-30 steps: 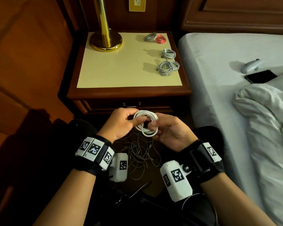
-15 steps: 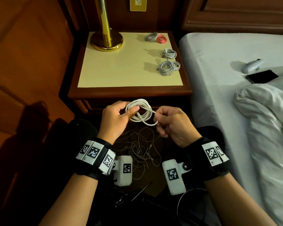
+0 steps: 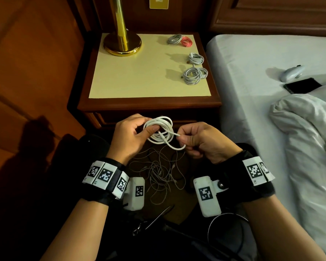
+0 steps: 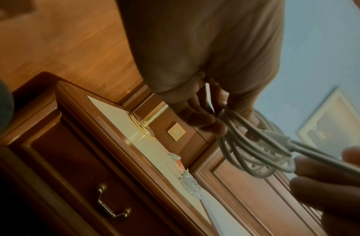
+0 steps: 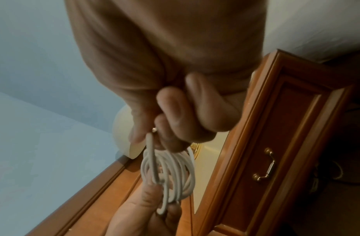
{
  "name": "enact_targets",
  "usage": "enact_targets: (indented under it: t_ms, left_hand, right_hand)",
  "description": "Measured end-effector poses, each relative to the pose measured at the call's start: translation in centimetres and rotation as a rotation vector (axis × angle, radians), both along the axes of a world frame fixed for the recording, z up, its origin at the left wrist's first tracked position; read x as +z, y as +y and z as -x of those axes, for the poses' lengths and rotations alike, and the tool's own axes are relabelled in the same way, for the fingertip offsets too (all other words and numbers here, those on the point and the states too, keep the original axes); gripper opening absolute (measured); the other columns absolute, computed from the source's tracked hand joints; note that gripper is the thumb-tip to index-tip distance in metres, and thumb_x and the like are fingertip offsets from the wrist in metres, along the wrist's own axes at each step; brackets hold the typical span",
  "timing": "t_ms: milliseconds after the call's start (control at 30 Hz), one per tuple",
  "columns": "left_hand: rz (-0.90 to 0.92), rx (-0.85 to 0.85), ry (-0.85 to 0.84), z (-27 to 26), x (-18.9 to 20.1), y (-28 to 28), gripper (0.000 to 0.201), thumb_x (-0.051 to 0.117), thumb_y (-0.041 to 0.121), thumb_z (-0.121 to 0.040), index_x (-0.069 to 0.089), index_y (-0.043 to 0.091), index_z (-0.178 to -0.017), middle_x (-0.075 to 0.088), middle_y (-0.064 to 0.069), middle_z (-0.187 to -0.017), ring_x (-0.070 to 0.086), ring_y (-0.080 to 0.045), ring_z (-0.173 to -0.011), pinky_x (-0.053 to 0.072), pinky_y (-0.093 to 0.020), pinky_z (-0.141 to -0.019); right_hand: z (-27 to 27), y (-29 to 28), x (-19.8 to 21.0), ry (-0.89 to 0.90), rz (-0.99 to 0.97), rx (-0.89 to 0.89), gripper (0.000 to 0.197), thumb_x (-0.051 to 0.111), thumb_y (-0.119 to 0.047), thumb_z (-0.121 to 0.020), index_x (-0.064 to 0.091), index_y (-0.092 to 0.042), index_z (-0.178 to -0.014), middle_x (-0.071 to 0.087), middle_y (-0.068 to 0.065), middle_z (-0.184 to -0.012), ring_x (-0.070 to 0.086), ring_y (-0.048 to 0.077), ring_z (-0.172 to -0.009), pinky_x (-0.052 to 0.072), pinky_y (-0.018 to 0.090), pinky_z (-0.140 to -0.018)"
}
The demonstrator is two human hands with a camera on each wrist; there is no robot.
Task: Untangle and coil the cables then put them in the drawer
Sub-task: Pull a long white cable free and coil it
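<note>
One white cable (image 3: 159, 132) is being tied off: the left hand (image 3: 129, 137) has its fingers (image 3: 150, 131) clamped on the coil, the right hand (image 3: 199, 141) pinches the loose end just beside them; next, I judge, comes tucking that tail, then the shut drawer (image 4: 84, 180).

Glossy brass lamp base (image 3: 122, 44), polished wood nightstand (image 3: 149, 105), smooth white cable (image 3: 159, 132)

— What is in the room?
— A brown wood desk (image 3: 149, 105) with a yellow top and a shiny gold lamp (image 3: 122, 42).
— And next to it?
— A bed (image 3: 252, 76) with white sheets. The walls (image 3: 36, 53) are brown wood.
</note>
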State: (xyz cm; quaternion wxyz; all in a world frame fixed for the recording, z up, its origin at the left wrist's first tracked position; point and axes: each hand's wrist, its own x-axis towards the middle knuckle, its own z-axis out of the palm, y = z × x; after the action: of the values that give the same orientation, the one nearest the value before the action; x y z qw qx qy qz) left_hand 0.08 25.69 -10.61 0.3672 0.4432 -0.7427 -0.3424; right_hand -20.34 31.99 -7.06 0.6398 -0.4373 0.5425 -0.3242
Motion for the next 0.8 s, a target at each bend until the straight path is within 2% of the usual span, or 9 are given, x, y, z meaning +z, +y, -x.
enact_targets:
  t_ms: [100, 233, 300, 467, 567, 600, 667, 733, 800]
  left_hand:
    - [-0.018, -0.023, 0.007, 0.0, 0.3, 0.0, 0.040, 0.060, 0.043, -0.084, 0.072, 0.010, -0.102, 0.066, 0.005, -0.092, 0.062, -0.004, -0.085, 0.050, -0.023, -0.070]
    - [-0.215, -0.018, 0.129, 0.2, 0.3, -0.2, 0.037, 0.057, 0.045, -0.085, 0.069, 0.014, -0.100, 0.070, 0.002, -0.095, 0.065, -0.009, -0.091, 0.050, -0.029, -0.081]
    - [-0.292, -0.024, 0.162, 0.3, 0.4, -0.2, 0.033, 0.057, 0.044, -0.085, 0.069, 0.016, -0.099, 0.071, 0.001, -0.095, 0.066, -0.009, -0.092, 0.050, -0.026, -0.083]
    - [-0.184, 0.029, 0.135, 1.1, 0.9, -0.3, 0.031, 0.055, 0.044, -0.087, 0.064, 0.017, -0.099, 0.068, 0.003, -0.092, 0.062, -0.001, -0.082, 0.045, -0.012, -0.073]
    - [-0.059, 0.083, 0.097, 1.6, 0.7, -0.4, 0.023, 0.059, 0.033, -0.092, 0.061, 0.011, -0.096, 0.065, -0.001, -0.091, 0.060, -0.005, -0.082, 0.046, -0.015, -0.073]
    - [-0.058, 0.092, 0.111, 1.7, 0.7, -0.4, 0.024, 0.060, 0.033, -0.092, 0.061, 0.009, -0.096, 0.065, -0.003, -0.091, 0.061, -0.009, -0.082, 0.047, -0.020, -0.074]
    - [-0.107, 0.109, 0.133, 1.7, 0.8, -0.4, 0.023, 0.060, 0.033, -0.092, 0.062, 0.011, -0.097, 0.067, -0.003, -0.092, 0.064, -0.013, -0.084, 0.050, -0.026, -0.075]
    - [-0.173, 0.124, 0.090, 1.4, 1.2, -0.5, 0.017, 0.058, 0.034, -0.093, 0.063, 0.017, -0.097, 0.068, 0.002, -0.091, 0.064, -0.005, -0.081, 0.049, -0.021, -0.073]
    - [-0.244, 0.119, 0.084, 1.1, 1.7, -0.4, 0.012, 0.058, 0.032, -0.094, 0.063, 0.022, -0.092, 0.068, 0.005, -0.085, 0.064, 0.000, -0.069, 0.047, -0.013, -0.063]
  right_hand:
    - [0.1, 0.1, 0.3, -0.168, -0.009, -0.003, 0.025, 0.048, -0.006, -0.094, 0.050, -0.006, -0.070, 0.040, 0.005, -0.054, 0.033, 0.009, -0.036, 0.021, 0.017, -0.039]
    - [-0.1, -0.2, 0.8, -0.391, -0.039, -0.035, 0.025, 0.041, -0.014, -0.095, 0.047, -0.007, -0.072, 0.040, 0.006, -0.058, 0.033, 0.010, -0.039, 0.024, 0.018, -0.037]
    - [-0.2, -0.3, 0.8, -0.461, -0.047, -0.043, 0.025, 0.039, -0.016, -0.096, 0.045, -0.007, -0.073, 0.038, 0.005, -0.059, 0.032, 0.010, -0.040, 0.023, 0.018, -0.037]
    - [-1.0, -0.1, 0.2, -0.732, -0.054, -0.083, 0.025, 0.037, -0.023, -0.096, 0.042, -0.011, -0.075, 0.038, 0.001, -0.060, 0.033, 0.008, -0.042, 0.025, 0.019, -0.038]
    - [-1.4, -0.1, 0.0, -0.878, -0.084, -0.156, 0.027, 0.035, -0.025, -0.097, 0.042, -0.012, -0.074, 0.040, -0.001, -0.060, 0.033, 0.007, -0.040, 0.024, 0.018, -0.039]
    - [-1.3, -0.2, 0.1, -0.865, -0.076, -0.171, 0.026, 0.035, -0.024, -0.096, 0.042, -0.012, -0.074, 0.041, 0.000, -0.060, 0.032, 0.007, -0.040, 0.023, 0.018, -0.038]
    - [-1.2, -0.3, 0.1, -0.696, -0.039, -0.176, 0.025, 0.039, -0.020, -0.096, 0.045, -0.010, -0.073, 0.043, 0.003, -0.061, 0.032, 0.007, -0.039, 0.022, 0.018, -0.037]
    - [-0.9, -0.4, 0.0, -0.391, 0.023, -0.163, 0.025, 0.045, -0.014, -0.096, 0.050, -0.009, -0.072, 0.045, 0.005, -0.060, 0.033, 0.008, -0.039, 0.022, 0.018, -0.038]
    - [-0.7, -0.4, -0.3, -0.040, 0.134, -0.146, 0.025, 0.051, -0.008, -0.096, 0.055, -0.010, -0.071, 0.046, 0.002, -0.057, 0.036, 0.008, -0.039, 0.026, 0.018, -0.038]
